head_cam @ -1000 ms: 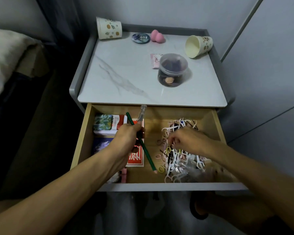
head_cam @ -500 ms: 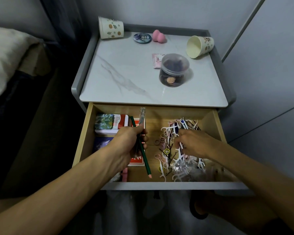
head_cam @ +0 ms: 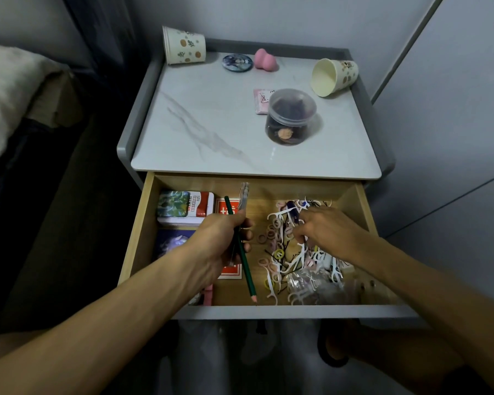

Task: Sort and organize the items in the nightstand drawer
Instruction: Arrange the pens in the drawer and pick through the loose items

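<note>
The wooden nightstand drawer (head_cam: 136, 223) is pulled open. My left hand (head_cam: 223, 240) grips a green pencil (head_cam: 247, 276) together with a clear pen (head_cam: 244, 195) over a red card box (head_cam: 231, 270). My right hand (head_cam: 325, 232) reaches with curled fingers into a loose pile of white floss picks (head_cam: 294, 263), small hair ties (head_cam: 271, 232) and black hairpins on the drawer's right side; whether it pinches anything is hidden. A red and green tin (head_cam: 186, 206) and a dark blue box (head_cam: 171, 242) lie at the drawer's left.
On the marble top (head_cam: 211, 124) stand an upside-down paper cup (head_cam: 183, 45), a tipped paper cup (head_cam: 332, 76), a clear lidded jar (head_cam: 291, 116), a pink sponge (head_cam: 264, 59), a round badge (head_cam: 237, 62) and a pink sachet (head_cam: 261, 101). A bed lies left, a wall right.
My right hand has shifted back and slightly right within the pile of small items. My left hand keeps the pencil and pen, turned a little more upright.
</note>
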